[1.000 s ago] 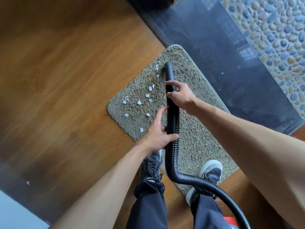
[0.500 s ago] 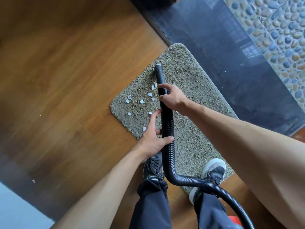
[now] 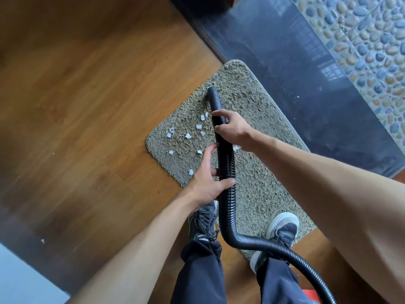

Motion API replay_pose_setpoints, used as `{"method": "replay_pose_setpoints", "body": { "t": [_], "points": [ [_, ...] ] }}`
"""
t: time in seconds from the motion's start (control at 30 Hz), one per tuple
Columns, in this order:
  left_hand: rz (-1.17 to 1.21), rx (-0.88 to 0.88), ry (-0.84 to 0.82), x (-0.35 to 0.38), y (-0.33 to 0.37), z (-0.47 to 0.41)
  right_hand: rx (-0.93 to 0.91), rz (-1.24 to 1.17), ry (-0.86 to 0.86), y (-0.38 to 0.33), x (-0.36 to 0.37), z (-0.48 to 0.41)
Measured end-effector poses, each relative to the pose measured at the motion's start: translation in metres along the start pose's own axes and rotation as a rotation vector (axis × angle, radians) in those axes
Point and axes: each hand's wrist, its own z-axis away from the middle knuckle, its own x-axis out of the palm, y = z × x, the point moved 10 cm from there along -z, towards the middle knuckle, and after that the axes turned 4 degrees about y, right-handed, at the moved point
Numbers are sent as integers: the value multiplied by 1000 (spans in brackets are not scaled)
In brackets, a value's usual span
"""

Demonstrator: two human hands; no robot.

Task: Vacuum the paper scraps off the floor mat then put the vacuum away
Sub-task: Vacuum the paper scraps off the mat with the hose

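both hands (image 3: 232, 130) gripping vacuum hose (image 3: 226, 163)

Mat (image 3: 263, 183): shaggy grey-tan rect. w/ rounded corners, lies flat, set diagonally from centre to lower right of frame.
Scraps (image 3: 188, 135): roughly ten small white paper bits, scattered on mat's left part, centre of frame, mostly left of hose; one peeks out just right of it.
Hose (image 3: 226, 207): black, ribbed, w/ smooth end; tip down on mat nr its upper corner, above scraps; runs down centre, bends off to lower right edge. Right hand (image 3: 232, 130) grips upper part, left hand (image 3: 208, 183) lower.
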Motion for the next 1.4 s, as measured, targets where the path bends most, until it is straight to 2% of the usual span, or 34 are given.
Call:
{"method": "replay_pose_setpoints", "body": {
  "t": [0.13,0.33,0.63,0.87,1.4],
  "points": [
    [15,1,1,-5,0,-1,22,-35,-5,-1,4,-3],
    [23,-2,-30,-3,7,-6,-8,-85,90,-1,-12,-3],
    [-129,-14,-208,45,3,3,160,-321,208,67,-50,42],
    [-215,-18,-258,58,-23,25,275,-529,153,113,-25,74],
    [-57,-35,-239,47,-79,64,356,-668,139,147,36,117]
  ]
}}
